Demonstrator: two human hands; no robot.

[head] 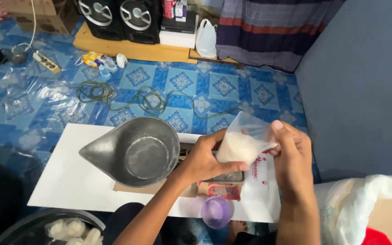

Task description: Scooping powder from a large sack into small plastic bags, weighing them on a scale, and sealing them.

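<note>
A small clear plastic bag, partly filled with white grains, is held up between both hands over a white board. My left hand grips the bag's lower left side. At its upper right edge my right hand pinches the bag. Just left of my left hand a grey metal scoop pan with a pointed spout rests on the board. Under the hands lies a small scale with a red front, mostly hidden.
A purple plastic cup stands at the board's near edge. A dark basin with filled bags sits bottom left, a large white sack bottom right. A green cord, power strip and speakers lie beyond on the blue floor.
</note>
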